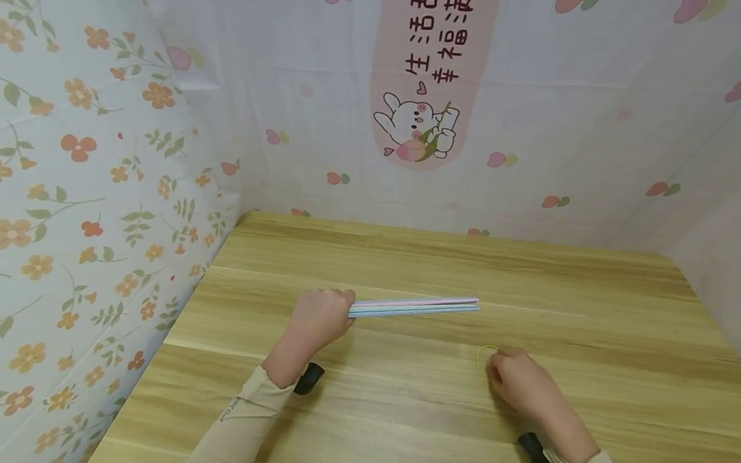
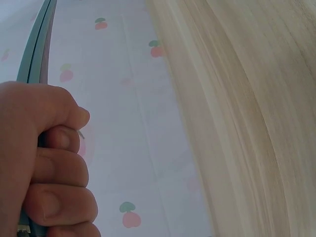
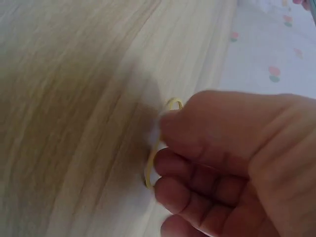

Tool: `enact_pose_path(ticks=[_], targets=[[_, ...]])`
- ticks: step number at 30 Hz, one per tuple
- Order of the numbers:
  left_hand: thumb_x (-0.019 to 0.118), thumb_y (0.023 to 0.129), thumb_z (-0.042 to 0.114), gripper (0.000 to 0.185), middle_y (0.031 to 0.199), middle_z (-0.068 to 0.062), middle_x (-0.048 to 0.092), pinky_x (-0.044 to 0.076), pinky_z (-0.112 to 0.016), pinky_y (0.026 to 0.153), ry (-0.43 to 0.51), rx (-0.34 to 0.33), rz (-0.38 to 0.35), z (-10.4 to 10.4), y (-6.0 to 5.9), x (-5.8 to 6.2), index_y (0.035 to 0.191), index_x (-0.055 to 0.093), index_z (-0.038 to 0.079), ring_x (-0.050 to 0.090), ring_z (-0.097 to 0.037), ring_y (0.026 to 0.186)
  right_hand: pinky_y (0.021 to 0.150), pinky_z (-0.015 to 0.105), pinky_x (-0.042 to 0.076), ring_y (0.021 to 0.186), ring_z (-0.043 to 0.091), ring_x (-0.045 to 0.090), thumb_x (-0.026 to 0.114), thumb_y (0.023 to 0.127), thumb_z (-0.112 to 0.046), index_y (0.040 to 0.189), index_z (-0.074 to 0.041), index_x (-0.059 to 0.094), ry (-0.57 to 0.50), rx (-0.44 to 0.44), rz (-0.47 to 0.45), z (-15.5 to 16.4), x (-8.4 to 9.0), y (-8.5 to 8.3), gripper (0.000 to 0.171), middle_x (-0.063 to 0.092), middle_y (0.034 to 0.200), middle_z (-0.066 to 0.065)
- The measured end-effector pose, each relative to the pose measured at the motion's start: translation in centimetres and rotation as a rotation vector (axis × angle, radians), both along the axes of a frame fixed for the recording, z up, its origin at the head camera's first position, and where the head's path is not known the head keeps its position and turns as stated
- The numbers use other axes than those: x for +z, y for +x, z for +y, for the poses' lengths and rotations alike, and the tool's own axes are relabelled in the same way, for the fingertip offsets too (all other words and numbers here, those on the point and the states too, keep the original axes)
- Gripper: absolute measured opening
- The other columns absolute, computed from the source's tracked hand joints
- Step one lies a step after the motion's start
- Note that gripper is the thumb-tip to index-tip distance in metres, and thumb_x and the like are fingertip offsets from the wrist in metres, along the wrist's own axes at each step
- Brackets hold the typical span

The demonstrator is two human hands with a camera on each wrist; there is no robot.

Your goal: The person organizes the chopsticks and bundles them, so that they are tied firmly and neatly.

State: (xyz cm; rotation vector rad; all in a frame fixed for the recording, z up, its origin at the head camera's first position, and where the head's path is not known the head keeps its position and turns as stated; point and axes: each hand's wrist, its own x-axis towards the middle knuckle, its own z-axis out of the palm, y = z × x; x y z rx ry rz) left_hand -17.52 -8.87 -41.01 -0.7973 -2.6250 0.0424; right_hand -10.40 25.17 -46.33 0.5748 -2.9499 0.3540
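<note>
My left hand (image 1: 318, 317) grips one end of a bundle of thin pastel straws (image 1: 415, 306), pink, green and blue, which points to the right just above the wooden table (image 1: 397, 405). The left wrist view shows my curled fingers (image 2: 59, 168) wrapped round the straws (image 2: 35, 47). My right hand (image 1: 518, 379) lies on the table to the right, its fingertips pinching a thin yellow rubber band (image 1: 482, 357). In the right wrist view the rubber band (image 3: 157, 148) lies against the wood under my fingers (image 3: 197, 163).
The table stands in a corner. A floral sheet (image 1: 56, 202) hangs on the left, and a fruit-print sheet with a pink rabbit banner (image 1: 426, 77) hangs at the back. A black wrist strap (image 1: 308, 378) sits on each forearm.
</note>
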Motion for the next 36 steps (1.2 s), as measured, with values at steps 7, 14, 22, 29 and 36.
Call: enact_pose_path(ticks=[7,14,22,29,36], targets=[[0.073,0.081,0.021,0.032,0.049,0.004,0.042,0.02,-0.02,0.037,0.001,-0.001,0.007,0.0,0.1,0.2,0.063,0.048,0.012,0.023,-0.006,0.044,0.052,0.022,0.03,0.058,0.007,0.036,0.065,0.079,0.002,0.071,-0.013,0.047,-0.14,-0.064,-0.086,0.0,0.8,-0.2,0.024,0.038,0.063,-0.005],[0.072,0.08,0.019,0.033,0.048,0.004,0.04,0.018,-0.02,0.037,0.012,-0.016,0.047,0.0,0.0,0.1,0.061,0.046,0.013,0.021,-0.006,0.045,0.054,0.024,0.037,0.06,0.008,0.042,0.067,0.08,-0.001,0.077,-0.008,0.061,-0.152,-0.093,-0.097,0.2,1.2,-0.4,0.009,0.049,0.065,-0.005],[0.071,0.08,0.016,0.032,0.049,0.005,0.036,0.016,-0.02,0.038,0.019,-0.02,0.046,0.1,0.0,0.3,0.061,0.045,0.013,0.02,-0.006,0.046,0.056,0.026,0.04,0.061,0.009,0.045,0.066,0.083,-0.004,0.075,-0.01,0.065,-0.169,-0.139,-0.12,0.4,1.7,-0.4,0.01,0.056,0.067,-0.005],[0.071,0.08,0.017,0.03,0.049,0.005,0.04,0.02,-0.02,0.037,0.012,-0.017,0.028,0.2,0.1,0.5,0.062,0.047,0.013,0.022,-0.006,0.045,0.046,0.022,0.04,0.049,0.005,0.048,0.061,0.089,-0.004,0.09,0.0,0.063,-0.316,-0.205,-0.055,-0.2,3.1,-1.1,0.005,0.059,0.064,0.001],[0.072,0.08,0.018,0.03,0.049,0.005,0.041,0.02,-0.02,0.037,0.017,-0.022,0.02,0.3,0.2,0.5,0.062,0.049,0.013,0.023,-0.005,0.045,0.046,0.021,0.045,0.05,0.002,0.054,0.059,0.092,-0.005,0.098,0.0,0.062,-0.465,-0.227,0.048,-1.1,4.3,-1.6,0.008,0.063,0.068,0.005]])
